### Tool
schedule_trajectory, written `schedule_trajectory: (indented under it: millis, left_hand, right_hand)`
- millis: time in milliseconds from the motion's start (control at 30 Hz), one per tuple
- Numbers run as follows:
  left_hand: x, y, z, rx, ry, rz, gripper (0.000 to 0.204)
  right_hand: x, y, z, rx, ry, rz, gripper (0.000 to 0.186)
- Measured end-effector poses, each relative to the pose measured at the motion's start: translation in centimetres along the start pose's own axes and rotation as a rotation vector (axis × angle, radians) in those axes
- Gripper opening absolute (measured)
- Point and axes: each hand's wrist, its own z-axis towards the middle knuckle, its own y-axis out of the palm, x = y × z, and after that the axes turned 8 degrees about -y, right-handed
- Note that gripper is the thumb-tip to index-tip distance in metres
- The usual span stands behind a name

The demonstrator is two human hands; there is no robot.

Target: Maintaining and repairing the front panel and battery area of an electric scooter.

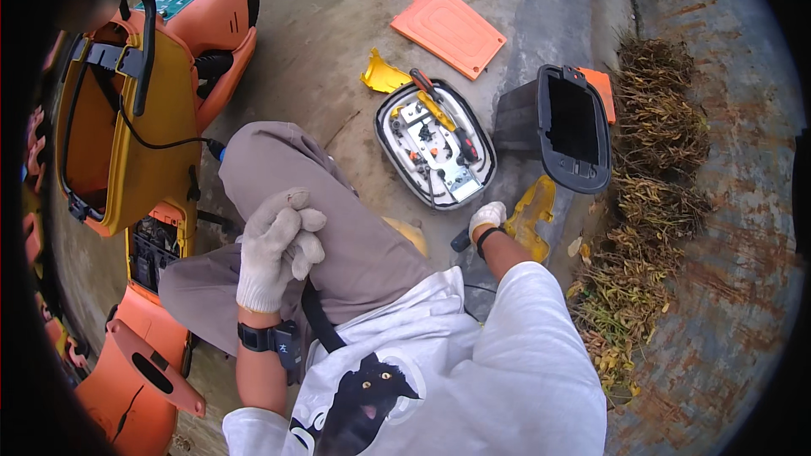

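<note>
My left hand [280, 241], in a pale knit glove, is raised above my bent leg. Its fingers are loosely bent and apart, with nothing visible in them. My right hand [487, 214], also gloved, is closed low over the ground at the right. A dark block-like object [460, 242] sticks out beneath it; my fist hides the rest. Just beyond lies an oval dark-rimmed tray-like shell [387, 149] with metal plates, small hardware and several hand tools, including a screwdriver [466, 145] with a red and black handle. Beside my right wrist is a curved yellow plastic cover [534, 213].
At the left stands an orange scooter [207, 21] with a yellow open-topped compartment [127, 148]. A loose orange panel [448, 31] and a yellow fragment [384, 73] lie far ahead. A black storage bin [517, 114] stands right, near dry plants [655, 143].
</note>
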Motion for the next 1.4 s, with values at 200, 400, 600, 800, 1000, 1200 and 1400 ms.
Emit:
schedule_trajectory:
  millis: [200, 400, 600, 800, 1000, 1200, 1400]
  left_hand:
    - [-1.1, -1.4, -0.4, -0.003, 0.047, -0.037, 0.033]
    - [-1.3, -1.4, -0.3, -0.023, 0.080, -0.071, 0.034]
    - [-1.2, -1.1, -0.1, -0.033, 0.081, -0.054, 0.035]
    - [-1.1, -0.8, -0.3, 0.028, 0.078, -0.087, 0.033]
    - [-0.9, -1.4, -0.8, 0.081, -0.002, -0.079, 0.033]
    - [-0.6, -1.6, -0.6, 0.063, 0.018, -0.090, 0.032]
    - [-0.3, -1.0, 0.0, 0.057, -0.037, -0.046, 0.028]
  right_hand:
    - [-0.7, -4.8, -3.5, 0.057, -0.095, 0.083, 0.037]
    - [0.4, -4.6, -4.4, 0.598, -0.169, 0.287, 0.034]
    - [1.9, -3.6, -5.6, 0.900, -0.248, 0.357, 0.039]
    - [3.5, -3.1, -2.0, 0.753, 0.005, 0.866, 0.037]
    - [6.2, -6.3, 2.6, 0.733, 0.215, 0.935, 0.034]
    - [7.3, -9.5, 4.2, 0.657, 0.239, 0.822, 0.043]
    - [7.9, -9.7, 1.6, 0.672, 0.206, 0.898, 0.051]
